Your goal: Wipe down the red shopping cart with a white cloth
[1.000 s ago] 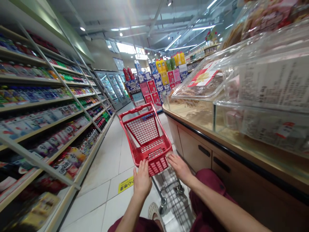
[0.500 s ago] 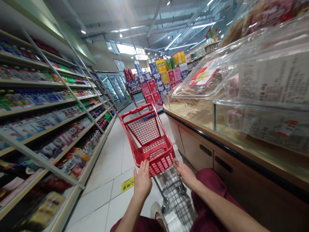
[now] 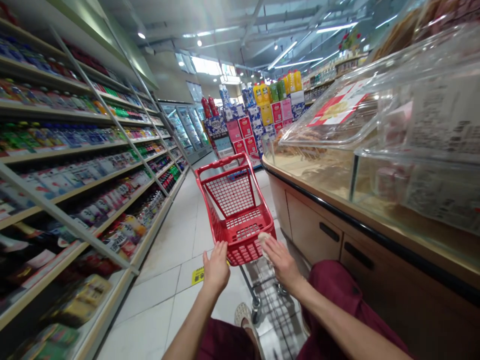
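A small red shopping cart with a plastic grid basket stands in front of me, its handle at the far side. At the basket's near left corner is my left hand, fingers stretched out and thumb apart, the fingertips at the rim. My right hand has a pale cloth under its fingers, pressed on the near right corner of the basket. Part of the cloth is hidden by the fingers. A metal leg with a caster shows below the basket.
Shelves of bottled drinks line the left. On the right stands a wooden counter with clear plastic food boxes. Stacked drink cartons and glass-door fridges are ahead. A yellow floor sticker lies by the cart.
My right hand has moved up and left with the cloth onto the basket's near right corner. My left hand has shifted slightly left along the rim. The view has turned a little left.
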`<state>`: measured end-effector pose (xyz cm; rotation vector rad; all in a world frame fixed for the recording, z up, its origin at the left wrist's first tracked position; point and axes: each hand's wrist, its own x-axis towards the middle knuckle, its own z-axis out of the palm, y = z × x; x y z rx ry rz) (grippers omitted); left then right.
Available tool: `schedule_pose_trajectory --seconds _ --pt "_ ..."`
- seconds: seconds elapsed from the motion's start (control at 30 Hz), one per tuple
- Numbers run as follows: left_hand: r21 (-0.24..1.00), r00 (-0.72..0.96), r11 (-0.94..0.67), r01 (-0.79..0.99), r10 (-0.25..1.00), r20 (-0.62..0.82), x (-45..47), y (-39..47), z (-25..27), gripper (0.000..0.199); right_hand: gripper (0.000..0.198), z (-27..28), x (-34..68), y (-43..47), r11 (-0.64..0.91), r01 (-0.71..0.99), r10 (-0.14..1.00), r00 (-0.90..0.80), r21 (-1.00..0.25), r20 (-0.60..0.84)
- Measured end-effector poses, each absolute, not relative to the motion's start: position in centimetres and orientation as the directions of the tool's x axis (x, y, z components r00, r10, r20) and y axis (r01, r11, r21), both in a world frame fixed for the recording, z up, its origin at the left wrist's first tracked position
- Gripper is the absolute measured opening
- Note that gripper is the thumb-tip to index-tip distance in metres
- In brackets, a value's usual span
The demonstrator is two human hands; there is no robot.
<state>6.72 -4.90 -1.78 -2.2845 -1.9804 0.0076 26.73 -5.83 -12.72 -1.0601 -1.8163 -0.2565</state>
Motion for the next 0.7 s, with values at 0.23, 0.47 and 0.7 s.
schedule_pose_trajectory --seconds 0.23,0.47,0.7 --pt "-0.045 0.154 -0.151 0.987 0.987 0.052 6.8 -5.4 -1.6 0.063 0.037 -12.3 24.3 -5.3 0.685 0.726 0.431 -0.338 -0.06 0.836" --pt "0.181 0.152 -0.163 0.97 0.986 0.072 5.9 -5.0 -0.8 0.064 0.029 -12.4 18.9 -5.8 0.725 0.689 0.411 -0.414 -0.016 0.812" --pt "0.219 0.124 -0.134 0.967 0.99 0.059 5.7 -4.9 -0.7 0.069 0.031 -12.9 20.3 -6.4 0.707 0.7 0.483 -0.378 -0.098 0.79"
